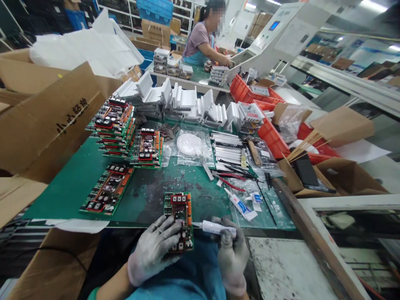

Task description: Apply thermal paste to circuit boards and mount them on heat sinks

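My left hand [158, 243], in a greyed white glove, holds a green circuit board [178, 204] by its left side, fingers lying across the components. The board overhangs the front edge of the table. In my right hand [231, 254], also gloved, a white tube [215, 228] is gripped, its thin nozzle pointing left at the board's right edge. Whether the tip touches the board I cannot tell. Another circuit board [108, 189] lies flat to the left. Behind it stand a tall stack of boards [114, 125] and a shorter stack [146, 148].
Aluminium heat sinks [184, 102] line the back of the table. A white round lid [189, 143], metal strips [228, 150], red-handled pliers [231, 183] and a blue-white tube [240, 205] lie nearer. A cardboard box [46, 121] flanks the left, red crates [271, 133] the right. A person [200, 41] works beyond.
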